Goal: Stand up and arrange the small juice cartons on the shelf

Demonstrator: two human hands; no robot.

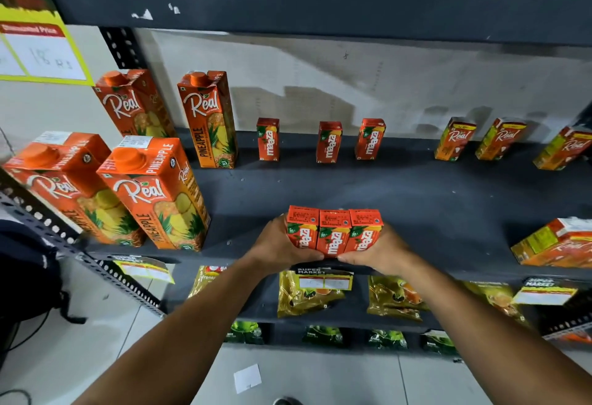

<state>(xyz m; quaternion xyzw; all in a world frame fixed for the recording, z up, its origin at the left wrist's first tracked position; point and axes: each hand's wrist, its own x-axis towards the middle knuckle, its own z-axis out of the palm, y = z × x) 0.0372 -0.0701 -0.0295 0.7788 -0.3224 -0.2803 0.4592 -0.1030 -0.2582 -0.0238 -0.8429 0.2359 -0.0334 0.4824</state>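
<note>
Landmark: the Maaza trio (334, 232) at the shelf (416, 193) front edge.

Step in hand, as I judge it: squaring up a row of three small cartons. They stand upright, side by side and touching, labels forward. Left hand (278, 249) presses the left carton's outer side, thumb across the lower front; right hand (382, 252) mirrors it on the right carton. Both grips are pinching the trio between them, fingers curled behind and mostly hidden.

Next move, my estimate: seat the block flat, let go without tipping an end carton, then gather the spaced cartons behind.

Counts, left to right of the trio:
- Far left: four tall Real cartons (153, 193), two front, two back, all upright.
- Directly behind, at the back wall: three Maaza singles (329, 142), upright, apart from each other.
- Back right: three small Real cartons (455, 139), leaning slightly in this wide view.
- Right, near the front edge: one more Real carton (555, 243), apparently on its side.

Small Maaza total: six.
</note>
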